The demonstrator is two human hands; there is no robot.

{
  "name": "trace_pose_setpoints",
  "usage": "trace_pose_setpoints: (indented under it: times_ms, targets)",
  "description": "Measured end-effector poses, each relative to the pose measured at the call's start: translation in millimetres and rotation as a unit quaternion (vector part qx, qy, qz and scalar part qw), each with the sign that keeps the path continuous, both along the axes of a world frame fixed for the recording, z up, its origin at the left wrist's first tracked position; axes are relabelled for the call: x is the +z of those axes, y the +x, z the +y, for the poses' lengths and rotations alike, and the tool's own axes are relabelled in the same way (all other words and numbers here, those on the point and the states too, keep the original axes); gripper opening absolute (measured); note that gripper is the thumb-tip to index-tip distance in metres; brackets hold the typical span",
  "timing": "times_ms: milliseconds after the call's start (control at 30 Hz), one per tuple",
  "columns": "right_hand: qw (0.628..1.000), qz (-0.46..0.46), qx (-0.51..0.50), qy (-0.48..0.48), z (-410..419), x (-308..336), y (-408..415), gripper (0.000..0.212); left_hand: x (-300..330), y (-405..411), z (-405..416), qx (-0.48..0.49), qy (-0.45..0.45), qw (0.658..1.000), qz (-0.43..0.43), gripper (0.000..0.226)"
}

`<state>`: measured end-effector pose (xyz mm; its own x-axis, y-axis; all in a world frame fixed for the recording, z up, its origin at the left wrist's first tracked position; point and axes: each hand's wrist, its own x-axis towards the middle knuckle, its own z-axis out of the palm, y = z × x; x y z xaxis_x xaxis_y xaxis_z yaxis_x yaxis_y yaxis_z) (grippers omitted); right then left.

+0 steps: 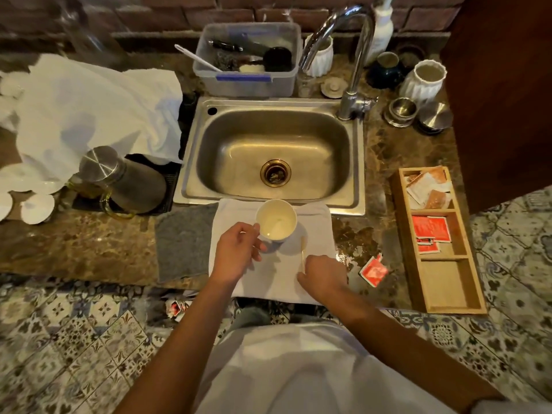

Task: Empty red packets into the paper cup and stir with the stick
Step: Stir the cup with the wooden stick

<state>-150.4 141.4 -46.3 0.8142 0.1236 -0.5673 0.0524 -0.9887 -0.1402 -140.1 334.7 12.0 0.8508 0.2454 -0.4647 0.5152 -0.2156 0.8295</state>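
Observation:
A white paper cup stands on a white cloth in front of the sink. My left hand grips the cup's left side. A thin wooden stick lies on the cloth just right of the cup. My right hand rests at the stick's near end, fingers curled; whether it pinches the stick is unclear. A torn red packet lies on the counter to the right. More red packets sit in the middle compartment of a wooden tray.
A steel sink with a tap lies behind the cup. A grey cloth sits left of the white one, a steel jug further left. A plastic tub and jars stand at the back. Torn packet scraps lie on the floor.

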Motion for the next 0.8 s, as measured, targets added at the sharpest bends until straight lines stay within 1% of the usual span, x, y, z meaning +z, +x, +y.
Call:
trace_pose_setpoints:
  times_ms: [133, 300, 600, 800]
  targets:
    - [0.999, 0.011, -0.033, -0.007, 2, -1, -1, 0.028, -2, 1, 2, -0.017, 0.016, 1.000, -0.001, 0.030]
    - [0.997, 0.025, -0.066, 0.008, 3, -2, -3, 0.023, 1, 5, 2, -0.022, 0.019, 1.000, -0.004, 0.027]
    - [0.994, 0.044, -0.092, 0.027, 2, 0, -3, 0.029, 2, -2, -2, -0.005, 0.005, 1.000, -0.014, 0.023]
    - [0.988, 0.061, -0.126, 0.060, -12, 7, 6, 0.033, 1, -2, -2, -0.012, 0.011, 1.000, -0.021, 0.023]
